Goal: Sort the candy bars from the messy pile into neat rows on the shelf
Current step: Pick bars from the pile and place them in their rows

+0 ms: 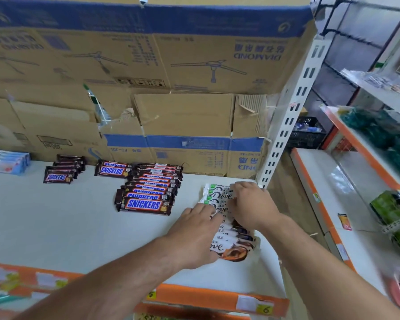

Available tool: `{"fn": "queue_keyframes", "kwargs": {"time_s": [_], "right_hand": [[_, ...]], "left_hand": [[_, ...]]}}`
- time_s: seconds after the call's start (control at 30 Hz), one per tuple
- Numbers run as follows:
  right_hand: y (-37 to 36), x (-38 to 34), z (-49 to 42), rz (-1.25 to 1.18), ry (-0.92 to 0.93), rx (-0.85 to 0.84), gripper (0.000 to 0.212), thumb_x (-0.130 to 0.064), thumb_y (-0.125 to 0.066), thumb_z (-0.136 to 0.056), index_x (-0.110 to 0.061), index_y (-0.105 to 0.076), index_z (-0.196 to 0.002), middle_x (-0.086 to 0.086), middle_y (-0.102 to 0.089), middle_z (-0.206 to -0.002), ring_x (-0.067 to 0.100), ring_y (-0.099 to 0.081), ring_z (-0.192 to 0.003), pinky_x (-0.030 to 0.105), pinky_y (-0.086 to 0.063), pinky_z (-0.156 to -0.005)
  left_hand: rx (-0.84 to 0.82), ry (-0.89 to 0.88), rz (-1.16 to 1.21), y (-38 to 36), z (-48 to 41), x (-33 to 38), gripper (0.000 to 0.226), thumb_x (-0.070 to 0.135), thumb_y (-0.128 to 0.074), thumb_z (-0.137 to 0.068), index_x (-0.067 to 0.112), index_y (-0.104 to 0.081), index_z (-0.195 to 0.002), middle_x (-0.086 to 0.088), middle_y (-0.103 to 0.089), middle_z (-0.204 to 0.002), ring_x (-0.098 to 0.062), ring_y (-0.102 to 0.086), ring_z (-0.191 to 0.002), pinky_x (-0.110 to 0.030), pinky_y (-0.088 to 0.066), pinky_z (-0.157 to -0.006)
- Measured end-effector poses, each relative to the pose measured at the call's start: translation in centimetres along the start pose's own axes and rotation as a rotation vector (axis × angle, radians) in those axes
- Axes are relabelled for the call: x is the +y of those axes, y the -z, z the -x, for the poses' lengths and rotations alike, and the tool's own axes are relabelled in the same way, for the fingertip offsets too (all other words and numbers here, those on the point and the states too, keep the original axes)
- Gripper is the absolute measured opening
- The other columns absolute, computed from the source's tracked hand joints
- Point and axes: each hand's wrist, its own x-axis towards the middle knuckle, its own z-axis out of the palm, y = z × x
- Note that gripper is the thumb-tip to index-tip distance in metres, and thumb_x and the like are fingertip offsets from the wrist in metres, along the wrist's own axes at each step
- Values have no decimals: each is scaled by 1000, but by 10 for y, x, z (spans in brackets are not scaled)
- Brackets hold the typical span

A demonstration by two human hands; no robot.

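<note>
A row of white Dove bars runs front to back at the right end of the white shelf. My left hand lies flat on the row's left side, fingers spread over the bars. My right hand presses on the row's right side near the far end. A long overlapping row of brown Snickers bars sits at the shelf's middle. A shorter row of small Snickers bars lies farther left. Whether either hand grips a bar is hidden.
Stacked cardboard boxes form the shelf's back wall. Blue-white Dove packs sit at the far left. A white slotted upright stands at the shelf's right rear corner. Orange price rail lines the front edge. Another shelf unit stands to the right.
</note>
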Motion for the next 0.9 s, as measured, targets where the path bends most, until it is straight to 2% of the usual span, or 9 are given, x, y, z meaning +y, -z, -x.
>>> {"fn": "queue_keyframes", "kwargs": {"time_s": [0.2,0.3,0.4,0.5,0.63,0.73,0.8,0.83,0.9], "right_hand": [[-12,3,-29,-4,-46,-194,54,-49,-40,-95,-18,-45,-138,3,-49,-143,25,-40,-134,47,-27,-112],[-17,5,-36,-16,-46,-231,55,-52,-38,-92,-19,-44,-136,3,-50,-143,26,-42,-132,51,-25,-112],[-19,9,-41,-47,-68,-269,67,-57,-38,-90,-19,-35,-145,3,-43,-150,27,-36,-138,53,-21,-114],[-15,8,-43,-44,-83,-272,71,-58,-45,-88,-20,-34,-147,6,-41,-148,29,-33,-139,50,-22,-115],[-5,5,-40,-204,-64,-270,45,-49,-59,-82,-21,-54,-118,4,-49,-116,25,-48,-116,38,-43,-95],[1,-4,-24,-298,26,-270,21,-35,-61,-83,-27,-55,-101,-1,-52,-103,19,-55,-96,33,-47,-83],[6,-11,-11,-291,78,-276,20,-31,-58,-83,-26,-58,-102,-2,-56,-100,19,-57,-92,34,-48,-83],[9,-13,-6,-285,96,-284,21,-28,-56,-82,-25,-60,-103,-2,-57,-98,19,-57,-91,35,-49,-83],[12,-16,1,-286,129,-314,22,-26,-55,-79,-26,-61,-101,-3,-56,-94,19,-58,-89,37,-51,-82]], "left_hand": [[15,-3,9,1,-6,-1,56,46,-62,-78,20,-39,-123,0,-38,-125,-23,-33,-119,-38,-37,-98],[25,5,22,1,-8,0,55,44,-63,-78,21,-40,-122,0,-39,-123,-22,-33,-118,-37,-37,-97],[14,5,30,2,-10,-1,55,47,-63,-77,21,-40,-120,1,-37,-121,-21,-32,-116,-36,-36,-96],[10,8,36,4,-11,-2,58,52,-62,-76,21,-41,-120,1,-37,-120,-20,-32,-114,-35,-35,-97],[65,43,46,3,-12,0,59,51,-67,-71,21,-40,-115,1,-38,-116,-21,-35,-111,-35,-36,-93],[138,89,38,1,-7,-1,69,57,-68,-67,21,-37,-118,0,-33,-120,-23,-33,-116,-36,-35,-98],[151,120,39,-2,-4,-4,95,63,-69,-64,19,-26,-136,-4,-16,-143,-28,-16,-136,-39,-22,-113],[125,128,45,-2,-3,-6,116,66,-69,-63,19,-8,-148,-5,6,-155,-28,5,-145,-42,-7,-120],[63,124,38,-1,-3,-8,142,72,-69,-60,24,33,-146,-7,44,-150,-23,41,-139,-45,17,-117]]}}
